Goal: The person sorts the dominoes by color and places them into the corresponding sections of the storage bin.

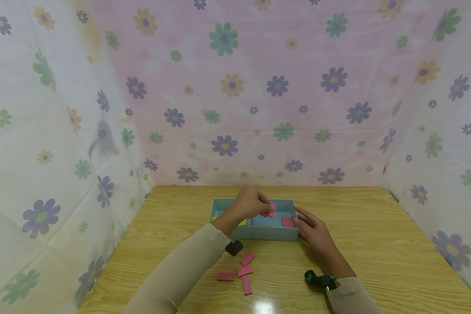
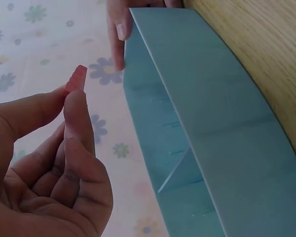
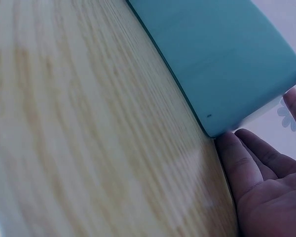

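Observation:
Raised over the right part of a light-blue box point(image 1: 272, 233), my left hand point(image 1: 251, 203) pinches a small pink rectangular piece point(image 1: 272, 210) between thumb and fingertips. The left wrist view shows that pink piece point(image 2: 77, 80) apart from the box wall point(image 2: 202, 89). My right hand point(image 1: 318, 235) rests against the box's right end, its fingers stretched along it. In the right wrist view, the fingers point(image 3: 239, 160) touch the box's lower corner. More pink point(image 1: 288, 222) lies inside the box at the right end. Yellow pieces point(image 1: 243, 222) show left of the divider, partly hidden by my left arm.
Several pink pieces point(image 1: 225, 276) lie loose on the wooden table point(image 1: 180, 209) in front of the box. A divider point(image 2: 180, 170) crosses the box's inside. Flowered cloth point(image 1: 255, 96) hangs behind and at both sides. Each wrist wears a dark strap-on device point(image 1: 318, 279).

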Demonstrator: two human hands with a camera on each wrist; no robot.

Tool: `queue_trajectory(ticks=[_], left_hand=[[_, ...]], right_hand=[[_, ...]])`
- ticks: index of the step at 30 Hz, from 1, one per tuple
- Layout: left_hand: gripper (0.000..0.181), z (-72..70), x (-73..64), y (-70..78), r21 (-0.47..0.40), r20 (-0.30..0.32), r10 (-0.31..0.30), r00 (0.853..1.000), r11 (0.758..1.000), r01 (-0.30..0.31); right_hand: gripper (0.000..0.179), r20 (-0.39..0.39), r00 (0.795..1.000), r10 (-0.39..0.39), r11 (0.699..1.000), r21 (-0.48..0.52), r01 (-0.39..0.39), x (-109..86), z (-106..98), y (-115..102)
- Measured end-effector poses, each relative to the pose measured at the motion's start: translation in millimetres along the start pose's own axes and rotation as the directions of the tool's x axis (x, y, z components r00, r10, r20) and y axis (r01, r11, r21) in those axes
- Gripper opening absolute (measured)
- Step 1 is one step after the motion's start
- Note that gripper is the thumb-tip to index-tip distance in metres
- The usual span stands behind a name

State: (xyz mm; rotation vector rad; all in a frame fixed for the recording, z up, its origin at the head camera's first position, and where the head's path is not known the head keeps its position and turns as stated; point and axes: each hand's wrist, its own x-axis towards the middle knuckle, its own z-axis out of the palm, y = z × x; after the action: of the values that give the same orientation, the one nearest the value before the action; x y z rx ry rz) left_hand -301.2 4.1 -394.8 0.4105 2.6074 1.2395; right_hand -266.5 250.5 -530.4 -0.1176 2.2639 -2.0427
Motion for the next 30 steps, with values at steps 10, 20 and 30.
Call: queue_trajectory(ticks=[10,20,30], left_hand=[[0.011,3.6,14.6,4.1,-0.039,0.003,-0.077,0.997,0.996,0.077],[0.011,10.6,28.4,7.5,-0.047,-0.017,-0.126,0.992,0.991,0.125],[0.013,26.1,40.2,4.5,-0.055,-0.021,-0.147,0.989,0.988,0.146]], right_hand=[[0.058,-0.001,1.000,0.013,1.000,0.002,-0.013,1.1,1,0],[0.059,0.004,1.000,0.014,1.000,0.000,-0.014,1.5,0,-1],[0.058,0.006,1.000,0.005,1.000,0.002,-0.005,1.7,-1,-1]])
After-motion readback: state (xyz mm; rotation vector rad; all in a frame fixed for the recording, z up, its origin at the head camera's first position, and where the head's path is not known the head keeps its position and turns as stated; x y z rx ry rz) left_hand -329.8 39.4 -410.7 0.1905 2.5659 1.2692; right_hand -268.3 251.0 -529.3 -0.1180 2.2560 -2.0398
